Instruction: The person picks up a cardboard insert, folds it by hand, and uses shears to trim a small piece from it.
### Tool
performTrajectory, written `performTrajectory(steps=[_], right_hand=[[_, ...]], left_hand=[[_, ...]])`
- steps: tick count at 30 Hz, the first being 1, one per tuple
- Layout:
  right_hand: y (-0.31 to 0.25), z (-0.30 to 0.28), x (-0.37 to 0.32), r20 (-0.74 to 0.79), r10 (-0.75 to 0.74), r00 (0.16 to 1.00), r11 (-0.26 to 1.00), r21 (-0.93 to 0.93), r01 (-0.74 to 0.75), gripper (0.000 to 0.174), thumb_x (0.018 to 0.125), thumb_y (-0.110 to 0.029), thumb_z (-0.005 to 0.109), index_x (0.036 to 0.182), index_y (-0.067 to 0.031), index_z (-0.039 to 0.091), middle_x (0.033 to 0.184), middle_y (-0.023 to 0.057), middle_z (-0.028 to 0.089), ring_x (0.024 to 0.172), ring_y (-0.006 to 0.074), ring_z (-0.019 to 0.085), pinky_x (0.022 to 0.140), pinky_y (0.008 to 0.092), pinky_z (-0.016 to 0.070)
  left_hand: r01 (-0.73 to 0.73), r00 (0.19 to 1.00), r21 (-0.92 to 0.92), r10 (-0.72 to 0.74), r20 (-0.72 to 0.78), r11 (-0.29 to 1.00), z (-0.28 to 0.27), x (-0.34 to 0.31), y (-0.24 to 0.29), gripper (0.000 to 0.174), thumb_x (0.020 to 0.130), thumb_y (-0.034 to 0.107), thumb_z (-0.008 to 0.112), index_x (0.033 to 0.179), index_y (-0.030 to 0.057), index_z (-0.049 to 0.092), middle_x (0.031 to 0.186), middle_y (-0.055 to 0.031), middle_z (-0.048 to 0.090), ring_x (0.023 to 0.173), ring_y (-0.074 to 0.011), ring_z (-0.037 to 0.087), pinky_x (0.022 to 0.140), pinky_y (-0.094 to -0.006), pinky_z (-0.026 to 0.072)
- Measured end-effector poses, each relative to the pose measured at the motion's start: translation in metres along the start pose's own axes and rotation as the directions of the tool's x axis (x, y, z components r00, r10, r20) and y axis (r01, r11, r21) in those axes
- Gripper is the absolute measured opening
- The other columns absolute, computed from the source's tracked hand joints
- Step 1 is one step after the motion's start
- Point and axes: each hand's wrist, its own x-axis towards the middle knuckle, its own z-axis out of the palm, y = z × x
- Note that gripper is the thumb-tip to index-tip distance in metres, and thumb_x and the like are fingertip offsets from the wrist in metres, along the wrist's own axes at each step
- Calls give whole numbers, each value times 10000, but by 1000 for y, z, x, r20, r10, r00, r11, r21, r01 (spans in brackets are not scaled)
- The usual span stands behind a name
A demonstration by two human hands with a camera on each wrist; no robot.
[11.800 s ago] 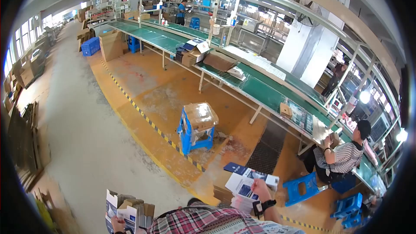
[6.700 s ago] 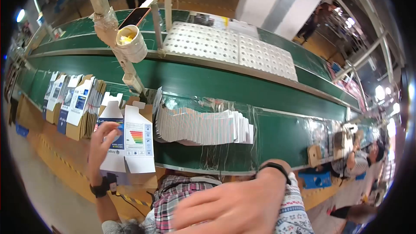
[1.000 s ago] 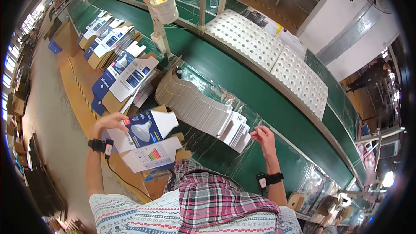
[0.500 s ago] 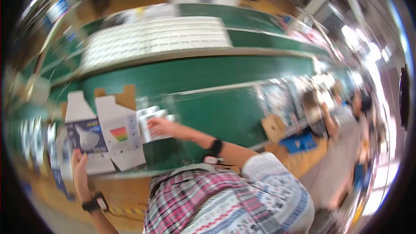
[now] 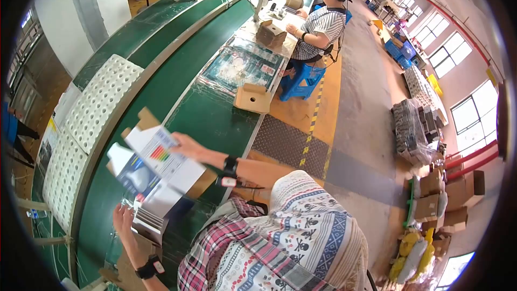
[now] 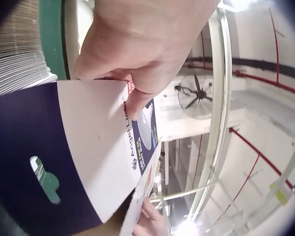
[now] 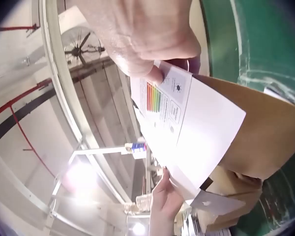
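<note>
A partly opened printed carton (image 5: 175, 171) is tilted above the green bench, between both hands. The right hand (image 5: 188, 146) grips its far edge; in the right wrist view that hand's thumb lies on the panel with the coloured bars, its other fingers behind the carton (image 7: 201, 132). In the head view the left hand (image 5: 124, 222) is at the near-left side. The left wrist view shows the left hand (image 6: 137, 44) pinching the carton (image 6: 86, 137), thumb on the bulb-picture side. Just below the carton stands a row of white-edged pieces (image 5: 148, 225).
White perforated trays (image 5: 105, 99) lie beyond the bench rail. Farther along the green bench (image 5: 215, 113) is a small brown box (image 5: 252, 98). A person in a striped shirt (image 5: 319, 29) sits there on a blue stool (image 5: 304, 82).
The head view has swung round to the right. The right hand, at the white pieces half a second ago, now grips the carton, which is tilted; the left hand keeps hold of it.
</note>
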Motion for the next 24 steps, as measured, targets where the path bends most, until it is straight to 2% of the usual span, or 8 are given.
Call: performTrajectory(steps=[4,7,9,13,17,19,22,24], right_hand=[[30,-61,-3,-167,-7,986,994,-113,-12,321,805,-116,565,1092,1,482,920,68,582,790,127,582,643,267,496],[72,-89,-9,-231,8,973,991,-131,-39,304,811,-95,563,1099,-8,522,909,65,612,773,126,592,655,270,495],[105,-100,-10,-189,77,979,978,-178,-111,304,817,-107,572,1105,-19,526,893,62,615,767,118,591,647,270,487],[110,-90,-19,-147,198,969,941,-248,-230,324,803,-118,598,1105,-25,525,856,68,617,729,120,587,627,272,468],[136,-93,-4,-117,92,989,969,-217,-116,280,802,-97,591,1064,-13,543,860,67,622,758,116,583,645,254,460],[122,-88,1,-153,177,972,913,-343,-220,273,796,-91,587,1051,-1,546,855,88,626,773,122,583,673,262,459],[127,-84,11,-178,100,979,882,-438,-170,282,789,-99,589,1044,13,545,854,104,629,786,139,590,691,281,464],[137,-84,20,-176,51,983,881,-456,-128,268,778,-129,595,1001,14,556,857,145,630,797,212,608,703,309,463]], left_hand=[[34,974,130,-62,220,991,-11,-2,10,355,860,177,527,1136,-35,457,939,-110,601,842,-178,587,780,-273,442],[38,964,118,-68,259,992,-20,-14,7,304,860,136,521,1101,-45,485,927,-105,605,850,-168,583,791,-268,441],[75,963,93,-96,250,993,-25,-26,13,276,855,100,514,1084,-52,498,916,-102,609,860,-160,577,792,-262,440],[36,978,116,-59,201,993,-35,-39,12,249,846,77,511,1064,-43,515,903,-92,614,855,-155,583,791,-263,443],[11,993,83,-20,114,996,-25,-54,5,225,849,67,504,1040,-49,527,902,-94,615,849,-153,592,768,-253,456],[37,995,98,-46,88,994,-9,-59,5,224,842,77,523,1024,-53,528,895,-104,616,851,-154,600,754,-247,465],[35,996,129,-45,77,991,23,-58,-4,222,835,95,545,1010,-41,539,871,-102,622,828,-148,599,743,-251,467],[6,999,203,-15,47,979,39,-56,-25,217,831,101,554,1007,-26,546,860,-101,625,819,-146,597,735,-255,467]])
